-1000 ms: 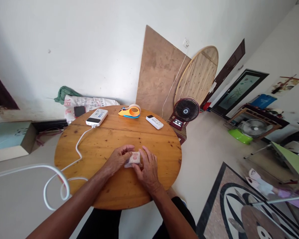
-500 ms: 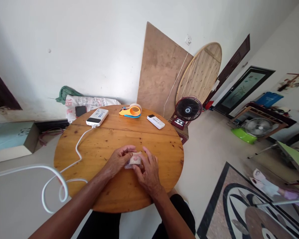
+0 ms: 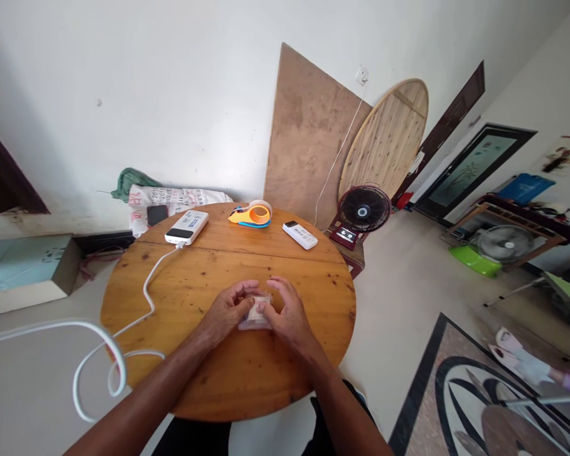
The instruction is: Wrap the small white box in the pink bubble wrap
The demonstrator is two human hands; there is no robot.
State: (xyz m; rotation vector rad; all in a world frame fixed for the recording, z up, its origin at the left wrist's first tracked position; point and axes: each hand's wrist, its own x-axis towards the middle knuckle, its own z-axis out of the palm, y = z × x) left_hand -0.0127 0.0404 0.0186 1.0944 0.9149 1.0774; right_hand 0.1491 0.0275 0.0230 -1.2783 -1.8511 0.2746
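While hands (image 3: 291,318) hold a packet (image 3: 255,324), tabletop (image 3: 180,285) separates it from edges (image 3: 353,304).

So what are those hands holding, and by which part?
A small pale packet, by its left edge in the left hand; the right hand has its thumb on top.

Over the middle of the worktop (image 3: 185,297), we are having the packet (image 3: 255,323) between our left hand (image 3: 228,310) and right hand (image 3: 287,316). Beyond, a power bank (image 3: 187,228) is lying far left, its cable (image 3: 147,288) trailing over the left edge; a tape dispenser (image 3: 240,218) is sitting right of it, then a second power bank (image 3: 300,235). Behind the worktop, a sack (image 3: 190,195) is lying left and a board (image 3: 308,126) is leaning against the wall (image 3: 185,82).
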